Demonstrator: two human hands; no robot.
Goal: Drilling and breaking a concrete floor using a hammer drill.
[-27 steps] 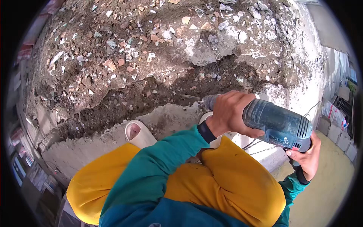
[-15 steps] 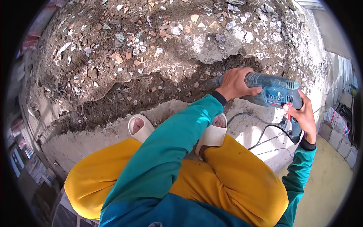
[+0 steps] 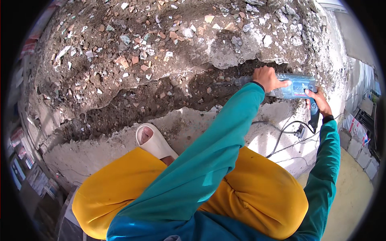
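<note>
From my end, I see broken tile bits [image 3: 124, 61] strewn across the upper left of the frame. Left of centre, a pale sandal [image 3: 161, 145] is on the foot, beside the dirt trench [image 3: 189, 94]. Right of centre, the drill's bit [image 3: 227, 82] points left along the trench; I can't tell if its tip touches soil. My left hand [image 3: 266, 78] is wrapped around the front of the blue power drill [image 3: 296, 85]. Below it loops a black cord [image 3: 280, 137]. My right hand [image 3: 320, 101] is closed around the rear handle.
</note>
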